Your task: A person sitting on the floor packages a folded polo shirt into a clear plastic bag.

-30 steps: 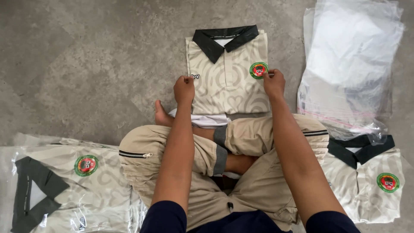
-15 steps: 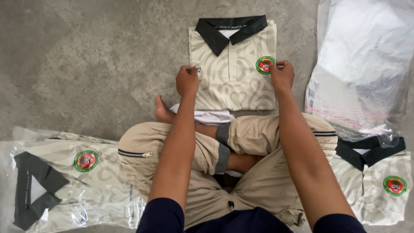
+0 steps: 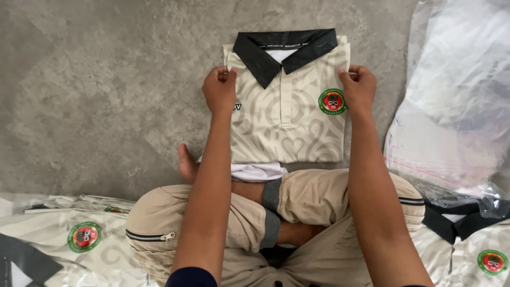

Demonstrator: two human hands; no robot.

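Observation:
A folded cream polo shirt (image 3: 287, 119) with a black collar and a round green-and-red badge lies on the concrete floor in front of my crossed legs. My left hand (image 3: 219, 89) pinches its left edge just below the collar. My right hand (image 3: 358, 87) pinches the right edge at the same height, beside the badge. A white fold of cloth (image 3: 257, 171) sticks out under the shirt's near edge, by my bare foot (image 3: 187, 165).
A stack of clear plastic bags (image 3: 457, 101) lies at the right. A bagged shirt of the same kind (image 3: 58, 244) lies at the lower left, and another folded one (image 3: 470, 244) at the lower right. Bare grey concrete floor (image 3: 90, 90) spreads to the left.
Both hands have slid up the folded shirt's side edges, from about mid-height to just below the collar. The shirt has stayed flat on the floor.

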